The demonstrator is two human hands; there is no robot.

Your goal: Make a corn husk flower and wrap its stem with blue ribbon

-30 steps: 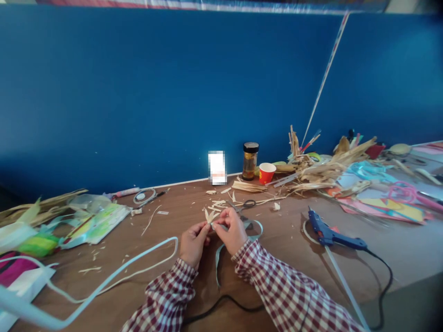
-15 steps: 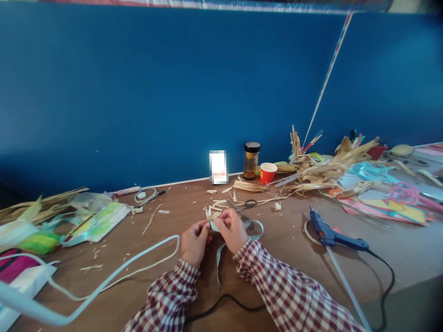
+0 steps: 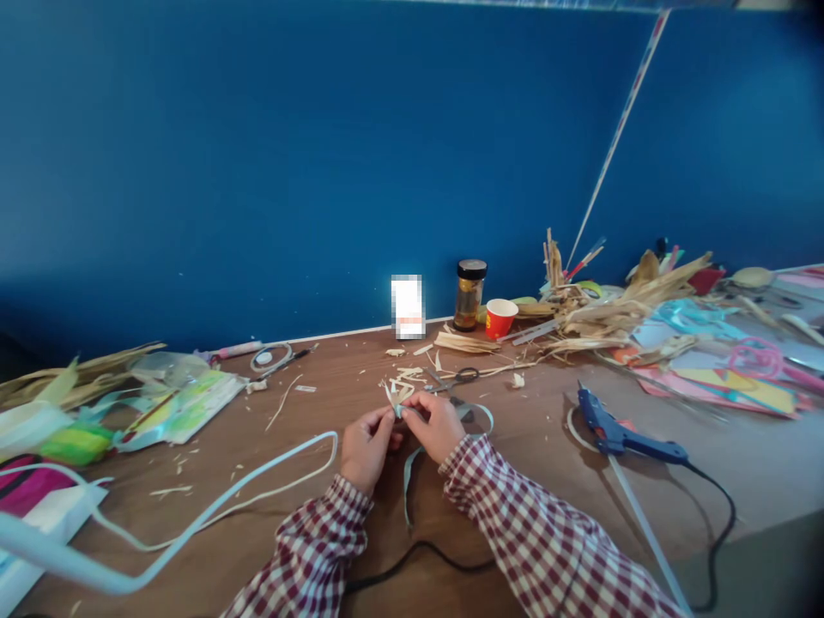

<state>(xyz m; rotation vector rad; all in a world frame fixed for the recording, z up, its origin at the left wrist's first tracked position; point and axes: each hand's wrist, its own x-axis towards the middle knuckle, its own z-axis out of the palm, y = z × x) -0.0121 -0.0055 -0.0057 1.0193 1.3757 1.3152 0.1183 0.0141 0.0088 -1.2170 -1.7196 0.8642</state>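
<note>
My left hand (image 3: pixel 366 448) is closed, thumb and fingertips pinching the base of a small pale corn husk piece (image 3: pixel 391 396). Its cut tips fan upward. From the other side, my right hand (image 3: pixel 438 427) is closed on a light blue ribbon (image 3: pixel 398 411) at that base. The ribbon trails down between my wrists, and another loop of it curves out beyond the right hand. Fingers hide part of the hold. Just past the hands lie pale husk scraps (image 3: pixel 405 376) and a pair of scissors (image 3: pixel 458 378).
At right sits a blue glue gun (image 3: pixel 618 433) with a black cord. A jar (image 3: pixel 469 296) and red paper cup (image 3: pixel 501 318) stand near the blue partition. Dried husks (image 3: pixel 611 316) and coloured paper (image 3: pixel 740 390) pile at right. A white bent lamp arm (image 3: pixel 225 502) crosses the left foreground.
The light blue ribbon now lies closer around the husk's base. My right fingers have shifted slightly lower over it. The view has tilted down a little.
</note>
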